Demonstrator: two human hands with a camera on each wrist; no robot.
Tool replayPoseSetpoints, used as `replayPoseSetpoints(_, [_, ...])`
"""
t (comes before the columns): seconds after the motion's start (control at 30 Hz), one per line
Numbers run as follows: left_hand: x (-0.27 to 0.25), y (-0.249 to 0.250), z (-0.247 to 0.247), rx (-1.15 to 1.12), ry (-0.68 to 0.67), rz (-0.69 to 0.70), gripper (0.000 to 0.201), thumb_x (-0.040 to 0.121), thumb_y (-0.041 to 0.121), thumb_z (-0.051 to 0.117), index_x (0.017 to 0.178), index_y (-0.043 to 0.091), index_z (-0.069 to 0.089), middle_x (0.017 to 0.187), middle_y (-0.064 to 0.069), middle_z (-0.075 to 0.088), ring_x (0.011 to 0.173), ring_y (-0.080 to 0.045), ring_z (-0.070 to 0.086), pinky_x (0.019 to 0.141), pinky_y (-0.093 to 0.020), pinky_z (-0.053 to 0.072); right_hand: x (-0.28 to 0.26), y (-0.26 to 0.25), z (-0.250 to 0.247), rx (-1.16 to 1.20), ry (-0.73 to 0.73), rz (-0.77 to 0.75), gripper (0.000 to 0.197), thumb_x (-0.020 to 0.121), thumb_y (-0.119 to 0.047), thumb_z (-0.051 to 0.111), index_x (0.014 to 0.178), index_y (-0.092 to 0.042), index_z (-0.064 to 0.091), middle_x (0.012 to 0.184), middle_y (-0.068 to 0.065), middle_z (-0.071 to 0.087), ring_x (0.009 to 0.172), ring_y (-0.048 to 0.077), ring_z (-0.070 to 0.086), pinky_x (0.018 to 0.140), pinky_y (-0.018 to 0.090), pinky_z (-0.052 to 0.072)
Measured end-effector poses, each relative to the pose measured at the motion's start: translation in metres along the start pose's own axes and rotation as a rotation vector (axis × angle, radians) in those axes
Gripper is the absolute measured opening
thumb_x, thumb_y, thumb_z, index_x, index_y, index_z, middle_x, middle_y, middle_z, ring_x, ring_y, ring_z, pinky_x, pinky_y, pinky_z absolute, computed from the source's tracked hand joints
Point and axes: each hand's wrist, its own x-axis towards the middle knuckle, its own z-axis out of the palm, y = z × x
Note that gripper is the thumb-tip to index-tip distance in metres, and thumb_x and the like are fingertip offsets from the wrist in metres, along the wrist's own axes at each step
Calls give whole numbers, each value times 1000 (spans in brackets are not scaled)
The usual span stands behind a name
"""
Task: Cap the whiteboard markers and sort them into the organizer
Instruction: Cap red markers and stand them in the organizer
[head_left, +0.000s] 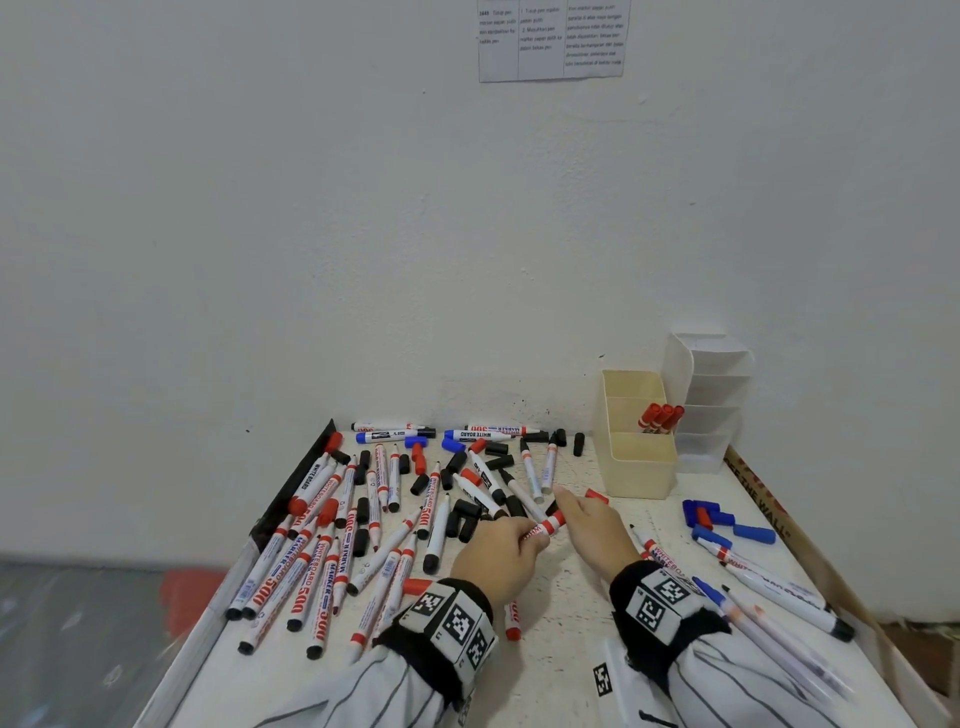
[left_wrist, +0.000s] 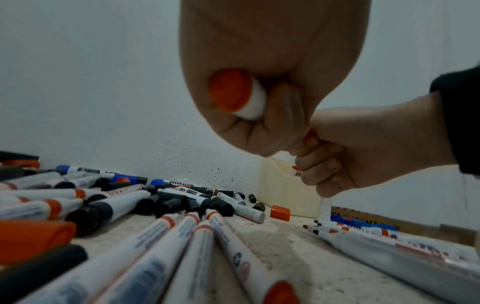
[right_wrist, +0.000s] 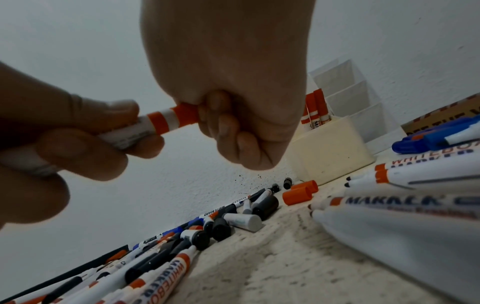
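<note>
A red whiteboard marker (head_left: 537, 529) is held just above the table between both hands. My left hand (head_left: 511, 543) grips its white barrel (right_wrist: 140, 126), and the red butt end (left_wrist: 230, 90) shows in my palm. My right hand (head_left: 574, 514) has its fingers curled round the red cap (right_wrist: 185, 116), which sits on the marker's tip end. The cream organizer (head_left: 641, 470) stands at the back right. Three capped red markers (head_left: 662, 415) stand in its middle compartment. A white tiered organizer (head_left: 711, 395) stands behind it.
Several uncapped red and black markers (head_left: 322, 556) lie heaped on the left, with loose black caps (head_left: 462, 519) among them. Blue caps (head_left: 727, 522) and more markers (head_left: 779, 592) lie at the right by a cardboard edge (head_left: 763, 499). A loose red cap (head_left: 597, 496) lies near the cream organizer.
</note>
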Motion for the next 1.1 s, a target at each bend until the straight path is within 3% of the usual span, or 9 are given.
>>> replayPoseSetpoints(0.2, [-1,12,-1,-131,-114,-56,29,101,32,33,88,20,57,68,8,48,65,-8,46,66,-26,39,-1,-6,-4,55,-2,-14,44,98,-25,37,56,-14,37,56,0,37,55,13,35,53,27,28])
replayPoseSetpoints(0.33, [-3,21,-3,-398,-208,-175,35,101,38,28,76,21,45,61,5,39,37,-6,31,39,-18,28,0,-9,-3,157,4,-40,43,98,-25,37,57,-15,38,53,1,38,53,14,35,53,27,29])
replayPoseSetpoints(0.5, [-5,22,-8,-573,-287,-237,38,100,45,27,74,20,40,56,7,30,32,-5,22,35,-13,19,2,-5,-2,220,-51,-52,41,99,-30,36,60,-17,37,53,0,35,49,12,32,51,25,27])
replayPoseSetpoints(0.77, [1,19,-4,-538,-208,-161,35,99,42,34,86,17,53,59,5,41,32,-4,33,35,-18,27,6,-4,-11,126,-94,-124,40,98,-36,38,63,-17,39,55,-4,37,50,9,34,54,24,29])
replayPoseSetpoints(0.87, [5,20,-3,-520,-130,-150,36,100,40,33,87,17,58,66,5,53,51,-6,47,47,-16,38,14,-8,-23,32,-93,-163,40,97,-38,41,63,-18,45,54,-7,43,49,7,38,56,24,33])
replayPoseSetpoints(0.97, [13,13,-4,-326,12,-189,42,101,39,28,70,19,47,67,4,45,61,-9,42,60,-25,35,24,-16,-39,-9,-13,-200,36,96,-37,42,67,-17,50,60,-3,44,54,11,39,57,25,35])
replayPoseSetpoints(1.03, [20,3,-4,-215,22,-284,27,99,30,37,87,16,57,81,0,56,72,-11,52,67,-24,40,34,-23,-54,-34,80,-236,30,97,-36,42,76,-17,53,67,-1,51,58,12,42,55,23,35])
replayPoseSetpoints(1.1, [25,-7,-3,-53,-47,-394,26,95,21,42,111,8,58,109,-7,62,95,-18,59,80,-26,46,45,-30,-70,-24,190,-276,24,96,-34,44,89,-14,57,78,0,58,64,13,47,58,21,38])
